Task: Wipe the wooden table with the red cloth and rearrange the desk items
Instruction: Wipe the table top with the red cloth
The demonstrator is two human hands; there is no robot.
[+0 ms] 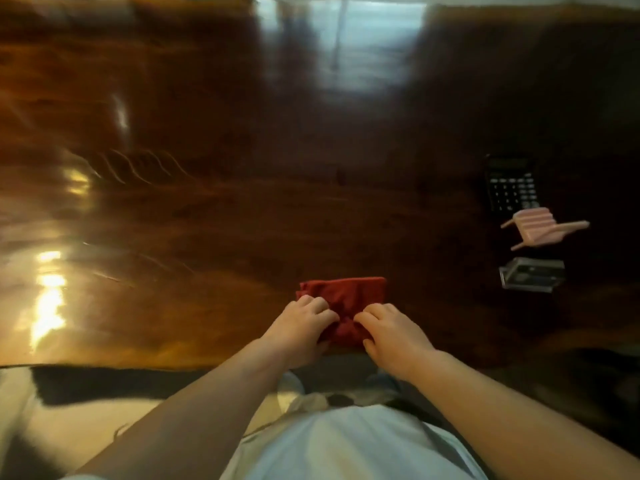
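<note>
Nothing legible shows. The black rectangular plastic calculator (512,187) has pale key markings, but they are too blurred and small to read.

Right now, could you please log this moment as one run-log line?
left grip: pinches cloth | right grip: pinches cloth | cloth: bunched, near table edge | calculator, pink stand, clear box: right side
</note>
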